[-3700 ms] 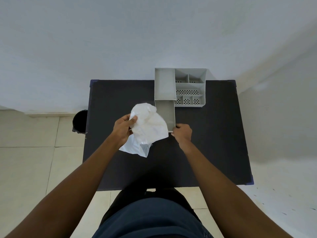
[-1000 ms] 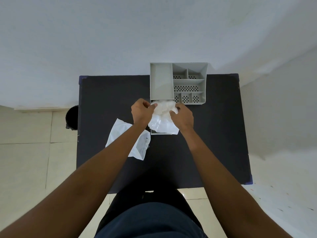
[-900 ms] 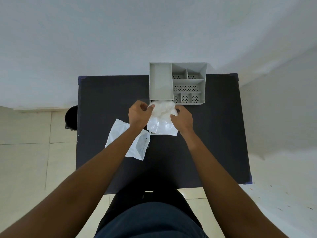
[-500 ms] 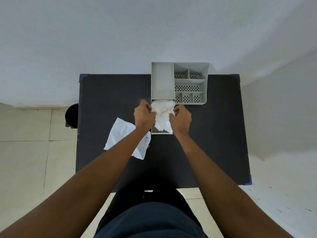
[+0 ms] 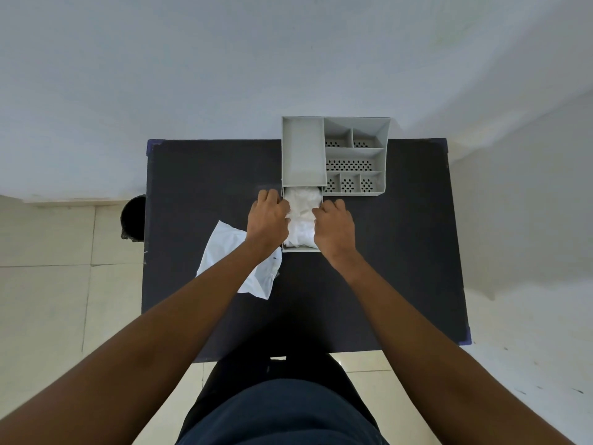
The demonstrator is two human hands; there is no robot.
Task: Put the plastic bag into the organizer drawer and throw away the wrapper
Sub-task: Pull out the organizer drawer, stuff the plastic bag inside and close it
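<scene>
A grey organizer (image 5: 354,154) stands at the far middle of the black table (image 5: 199,175). Its drawer (image 5: 300,249) is pulled out toward me. A crumpled white plastic bag (image 5: 301,216) fills the drawer. My left hand (image 5: 269,220) presses on the bag's left side, fingers curled onto it. Pressing the bag's right side is my right hand (image 5: 333,224), its fingers curled too. A flat white wrapper (image 5: 224,248) lies on the table left of the drawer, partly under my left forearm.
A black bin (image 5: 133,218) stands on the tiled floor just past the table's left edge. A white wall runs behind the table and along the right. My dark-clothed body is at the table's near edge.
The bag has gone from held in my left hand to lying in the drawer. The wrapper now lies on the table. Both hands have pushed the bag lower into the drawer.
</scene>
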